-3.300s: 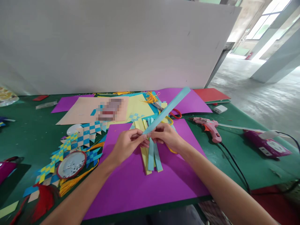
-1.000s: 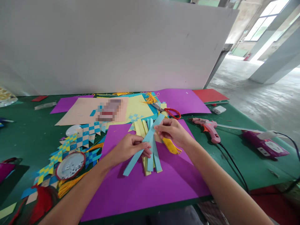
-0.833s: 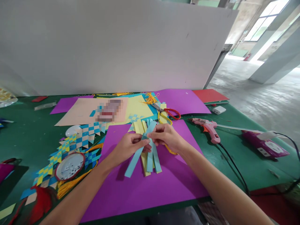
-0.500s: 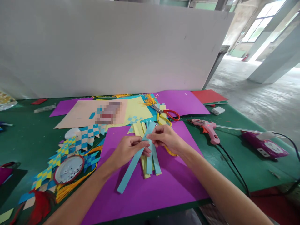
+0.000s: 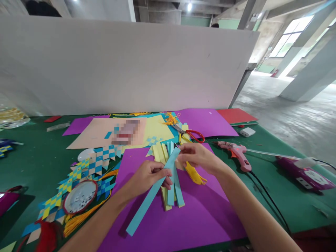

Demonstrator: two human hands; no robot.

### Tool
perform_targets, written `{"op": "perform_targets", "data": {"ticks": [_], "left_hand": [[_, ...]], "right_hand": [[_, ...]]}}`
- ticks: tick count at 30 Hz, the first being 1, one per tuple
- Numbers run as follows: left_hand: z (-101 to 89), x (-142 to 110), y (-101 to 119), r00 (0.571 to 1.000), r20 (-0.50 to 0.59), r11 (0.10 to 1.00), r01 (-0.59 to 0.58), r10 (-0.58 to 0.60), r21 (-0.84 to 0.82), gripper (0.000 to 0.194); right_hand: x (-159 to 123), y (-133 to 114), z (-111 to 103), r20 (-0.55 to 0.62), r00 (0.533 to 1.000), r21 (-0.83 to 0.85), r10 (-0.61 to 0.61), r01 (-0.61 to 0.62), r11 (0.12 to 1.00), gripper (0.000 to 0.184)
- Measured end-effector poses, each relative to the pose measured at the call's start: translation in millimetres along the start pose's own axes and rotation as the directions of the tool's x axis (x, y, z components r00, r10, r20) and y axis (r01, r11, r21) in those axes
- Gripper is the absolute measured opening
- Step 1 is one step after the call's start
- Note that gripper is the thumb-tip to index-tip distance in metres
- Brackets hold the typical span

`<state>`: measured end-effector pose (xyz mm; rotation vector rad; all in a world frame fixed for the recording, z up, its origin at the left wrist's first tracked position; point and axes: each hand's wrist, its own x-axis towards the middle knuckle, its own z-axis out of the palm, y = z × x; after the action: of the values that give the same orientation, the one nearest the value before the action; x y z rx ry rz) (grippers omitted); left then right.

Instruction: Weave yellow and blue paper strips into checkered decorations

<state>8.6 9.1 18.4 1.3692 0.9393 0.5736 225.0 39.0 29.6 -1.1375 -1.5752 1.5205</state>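
A light blue paper strip [image 5: 147,203] slants up from lower left, raised over a purple sheet [image 5: 199,217]. My left hand [image 5: 152,176] is closed on its middle, between thumb and fingers. At the strip's upper end my right hand [image 5: 198,155] is closed, with fingertips pinching at the tip, partly hidden. Beneath the hands lie more blue strips [image 5: 179,194] and pale yellow strips [image 5: 157,152] in a loose fan. A yellow curved handle-like thing [image 5: 195,175] lies under my right hand.
Red-handled scissors [image 5: 195,134] lie beyond my right hand. A pink glue gun [image 5: 237,152] with its cord is to the right, near a purple power strip [image 5: 301,171]. To the left are woven paper fish [image 5: 102,155], a dish of small dark-and-white pieces [image 5: 80,197] and an orange tassel [image 5: 76,225].
The view has tilted up a little. My right hand has shifted outward to the strip's upper tip, baring more of the yellow thing. My left hand keeps its grip on the strip.
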Motion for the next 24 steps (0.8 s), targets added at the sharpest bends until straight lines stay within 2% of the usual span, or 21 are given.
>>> {"op": "perform_targets", "data": {"ticks": [2,4,7,12,16,19,22,24], "left_hand": [[-0.5,0.3,-0.1,1.0,0.002,1.0,-0.004,0.004,0.024,0.029],[-0.6,0.4,-0.8,1.0,0.002,0.999,-0.004,0.004,0.039,0.028],[0.0,0.1,-2.2,1.0,0.006,1.0,0.008,-0.009,0.03,0.028],[1.2,-1.6,1.5,0.999,0.023,1.0,0.023,-0.023,0.02,0.03],[1.8,-3.0,7.3,0.999,0.02,0.999,0.046,-0.047,0.014,0.031],[2.0,-3.4,8.3,0.998,0.009,0.998,0.068,-0.068,0.013,0.03],[1.3,-2.4,5.3,0.997,0.019,0.997,0.071,-0.071,0.007,0.029],[0.7,-0.5,1.8,0.999,0.008,0.999,0.046,-0.046,-0.008,0.03]], "right_hand": [[0.1,1.8,9.4,0.107,0.994,-0.123,0.021,-0.008,0.992,0.017],[1.4,5.3,17.1,0.157,0.988,-0.169,-0.004,0.031,0.985,0.014],[3.2,9.9,22.0,0.143,0.989,-0.211,-0.033,0.064,0.975,0.011],[2.3,9.4,20.6,0.128,0.992,-0.233,-0.007,0.037,0.972,0.008],[2.1,6.2,14.9,0.026,0.999,-0.197,-0.036,0.041,0.98,0.008],[2.8,4.5,1.2,-0.071,0.993,-0.215,-0.091,0.074,0.974,0.006],[2.9,2.4,-15.5,-0.234,0.962,-0.185,-0.14,0.097,0.978,0.005],[2.7,0.1,-19.7,-0.35,0.928,-0.102,-0.127,0.097,0.99,0.004]]}}
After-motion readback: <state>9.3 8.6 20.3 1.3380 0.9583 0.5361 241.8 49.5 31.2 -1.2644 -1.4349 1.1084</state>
